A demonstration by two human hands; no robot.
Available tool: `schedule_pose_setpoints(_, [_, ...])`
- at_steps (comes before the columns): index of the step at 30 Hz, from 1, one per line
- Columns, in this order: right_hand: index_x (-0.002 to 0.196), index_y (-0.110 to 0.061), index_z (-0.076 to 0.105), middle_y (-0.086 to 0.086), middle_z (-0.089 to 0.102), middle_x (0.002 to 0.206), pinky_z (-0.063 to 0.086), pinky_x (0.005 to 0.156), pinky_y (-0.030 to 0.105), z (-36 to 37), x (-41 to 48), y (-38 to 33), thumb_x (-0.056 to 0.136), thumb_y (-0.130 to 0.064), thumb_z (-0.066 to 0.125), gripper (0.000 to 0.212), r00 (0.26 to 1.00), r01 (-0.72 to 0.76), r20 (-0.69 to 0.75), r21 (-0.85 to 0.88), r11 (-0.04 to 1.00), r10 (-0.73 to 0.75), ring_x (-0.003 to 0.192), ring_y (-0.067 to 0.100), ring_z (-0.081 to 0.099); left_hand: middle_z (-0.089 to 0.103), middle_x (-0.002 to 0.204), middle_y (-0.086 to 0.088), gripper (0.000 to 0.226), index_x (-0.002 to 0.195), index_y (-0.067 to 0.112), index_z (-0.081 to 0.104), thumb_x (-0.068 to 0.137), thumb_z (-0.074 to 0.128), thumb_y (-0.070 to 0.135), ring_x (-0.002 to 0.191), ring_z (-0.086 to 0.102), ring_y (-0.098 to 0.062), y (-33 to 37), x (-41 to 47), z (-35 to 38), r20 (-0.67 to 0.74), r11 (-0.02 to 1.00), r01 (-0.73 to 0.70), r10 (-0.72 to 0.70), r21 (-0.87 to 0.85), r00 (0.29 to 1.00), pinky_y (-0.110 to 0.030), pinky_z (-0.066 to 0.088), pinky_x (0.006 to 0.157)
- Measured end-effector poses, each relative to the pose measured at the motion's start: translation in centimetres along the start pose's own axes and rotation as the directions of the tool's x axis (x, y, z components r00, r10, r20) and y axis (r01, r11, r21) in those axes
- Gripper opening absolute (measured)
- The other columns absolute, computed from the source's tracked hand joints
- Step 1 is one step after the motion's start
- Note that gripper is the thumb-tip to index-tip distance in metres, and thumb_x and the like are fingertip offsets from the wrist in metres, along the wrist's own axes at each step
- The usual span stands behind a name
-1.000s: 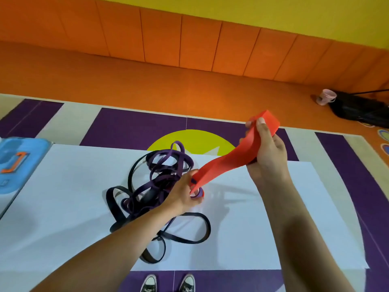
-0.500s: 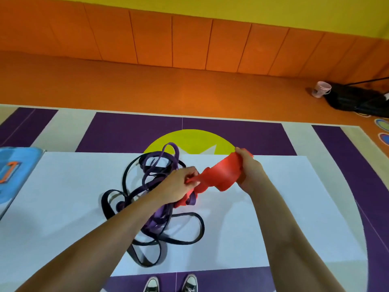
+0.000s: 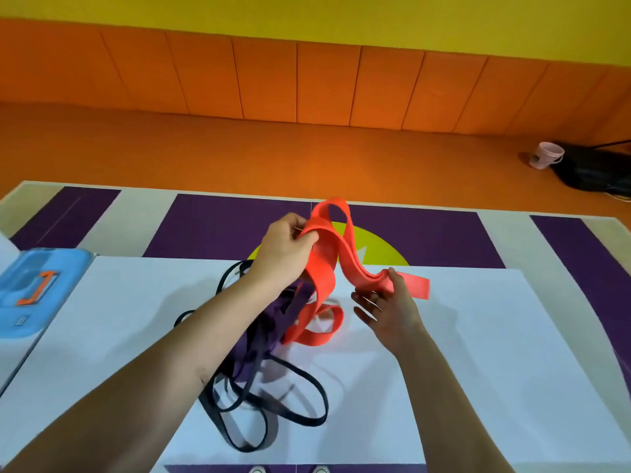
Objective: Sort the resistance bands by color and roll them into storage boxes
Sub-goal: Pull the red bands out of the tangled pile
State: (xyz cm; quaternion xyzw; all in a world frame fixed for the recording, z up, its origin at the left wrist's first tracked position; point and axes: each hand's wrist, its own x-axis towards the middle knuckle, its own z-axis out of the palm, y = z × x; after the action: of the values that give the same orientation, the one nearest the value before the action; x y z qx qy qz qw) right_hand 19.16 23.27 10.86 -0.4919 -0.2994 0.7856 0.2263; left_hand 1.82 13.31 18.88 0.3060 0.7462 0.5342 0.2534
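On the white sheet (image 3: 478,336), a tangle of purple and black bands (image 3: 259,353) lies mid-sheet under the left forearm. The orange band (image 3: 324,268) arches above it, pinched by the raised left hand (image 3: 283,254) and draped across the right hand (image 3: 386,302), whose fingers are straight and spread. A lidded blue storage box (image 3: 30,291) sits beside the sheet's left edge, contents hidden

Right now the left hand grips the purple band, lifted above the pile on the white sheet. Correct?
Not quite. The band that the left hand grips is red, not purple. The purple bands lie with the black ones in the pile. The rest holds: the band is lifted above the pile on the white sheet. The head view shows it.
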Motion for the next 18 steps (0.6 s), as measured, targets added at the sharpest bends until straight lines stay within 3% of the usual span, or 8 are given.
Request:
schedule_pose_setpoints(2, [0.115, -0.008, 0.07, 0.015, 0.074, 0.116, 0.043, 0.113, 0.047, 0.3, -0.4, 0.3, 0.099, -0.045, 0.053, 0.043, 0.993, 0.061, 0.099, 0.023, 0.998, -0.063, 0.117, 0.025, 0.067, 0.067, 0.078, -0.009, 0.007, 0.084, 0.022, 0.061, 0.084, 0.055, 0.026, 0.076, 0.068, -0.037, -0.7, 0.1, 0.4, 0.007, 0.996, 0.09, -0.09, -0.012, 0.996, -0.055, 0.06, 0.073])
schedule_pose_setpoints(4, [0.122, -0.012, 0.069, 0.008, 0.072, 0.126, 0.038, 0.117, 0.046, 0.6, -1.0, 0.3, 0.098, -0.038, 0.055, 0.038, 0.965, 0.13, 0.229, 0.002, 0.992, -0.127, 0.13, 0.022, 0.06, 0.072, 0.086, -0.019, 0.016, 0.085, 0.023, 0.061, 0.077, 0.049, 0.03, 0.083, 0.072, -0.042, -2.2, 0.2, 1.0, 0.045, 0.985, 0.17, -0.169, -0.037, 0.985, -0.063, 0.059, 0.075])
schedule_pose_setpoints(6, [0.135, -0.018, 0.062, 0.005, 0.069, 0.133, 0.042, 0.112, 0.042, 0.7, -1.7, 0.6, 0.091, -0.029, 0.065, 0.046, 0.904, 0.22, 0.386, -0.052, 0.974, -0.184, 0.132, 0.02, 0.059, 0.072, 0.087, -0.022, 0.014, 0.086, 0.02, 0.062, 0.081, 0.05, 0.026, 0.082, 0.072, -0.042, -3.0, -0.3, 1.8, 0.086, 0.976, 0.215, -0.211, -0.039, 0.974, -0.059, 0.061, 0.072])
schedule_pose_setpoints(9, [0.141, -0.013, 0.054, 0.008, 0.069, 0.129, 0.053, 0.099, 0.034, 0.8, -2.3, 1.8, 0.085, -0.012, 0.07, 0.059, 0.802, 0.349, 0.57, -0.206, 0.914, -0.178, 0.117, 0.021, 0.067, 0.071, 0.083, -0.011, 0.01, 0.093, 0.014, 0.063, 0.094, 0.053, 0.012, 0.075, 0.067, -0.028, -3.8, -1.3, 3.0, 0.103, 0.977, 0.213, -0.212, 0.002, 0.972, -0.035, 0.058, 0.065])
schedule_pose_setpoints(11, [0.129, -0.008, 0.063, 0.007, 0.074, 0.119, 0.054, 0.093, 0.031, 1.0, -2.2, 3.2, 0.075, -0.012, 0.08, 0.057, 0.835, 0.372, 0.531, -0.354, 0.858, -0.144, 0.109, 0.019, 0.07, 0.073, 0.087, -0.005, 0.008, 0.097, 0.018, 0.067, 0.092, 0.061, 0.017, 0.083, 0.068, -0.025, -4.8, -1.3, 3.2, 0.1, 0.981, 0.091, -0.109, 0.17, 0.989, -0.037, 0.055, 0.075])
schedule_pose_setpoints(14, [0.102, -0.008, 0.074, 0.001, 0.077, 0.095, 0.053, 0.08, 0.027, 1.1, -1.9, 5.1, 0.069, -0.013, 0.087, 0.035, 0.898, 0.413, 0.369, -0.523, 0.746, -0.238, 0.089, 0.01, 0.071, 0.076, 0.095, 0.002, 0.014, 0.103, 0.026, 0.07, 0.091, 0.065, 0.029, 0.095, 0.069, -0.023, -5.1, -1.5, 3.1, 0.096, 0.918, -0.004, -0.037, 0.397, 0.995, -0.039, 0.055, 0.084])
schedule_pose_setpoints(16, [0.095, -0.005, 0.074, 0.0, 0.076, 0.085, 0.053, 0.075, 0.026, 0.8, -1.9, 5.7, 0.077, -0.005, 0.083, 0.021, 0.917, 0.394, 0.271, -0.521, 0.757, -0.291, 0.079, 0.008, 0.07, 0.076, 0.098, 0.003, 0.011, 0.101, 0.027, 0.07, 0.093, 0.063, 0.029, 0.095, 0.069, -0.021, -5.2, -1.4, 3.0, 0.114, 0.899, -0.03, -0.022, 0.436, 0.993, -0.038, 0.054, 0.083])
schedule_pose_setpoints(18, [0.085, -0.004, 0.074, -0.001, 0.075, 0.077, 0.052, 0.074, 0.028, 0.2, -2.1, 5.6, 0.081, -0.001, 0.077, 0.005, 0.937, 0.347, 0.168, -0.518, 0.782, -0.305, 0.072, 0.009, 0.068, 0.076, 0.099, 0.005, 0.009, 0.098, 0.03, 0.071, 0.092, 0.064, 0.026, 0.094, 0.072, -0.021, -5.5, -1.3, 2.8, 0.246, 0.935, -0.043, -0.048, 0.352, 0.968, -0.038, 0.057, 0.082])
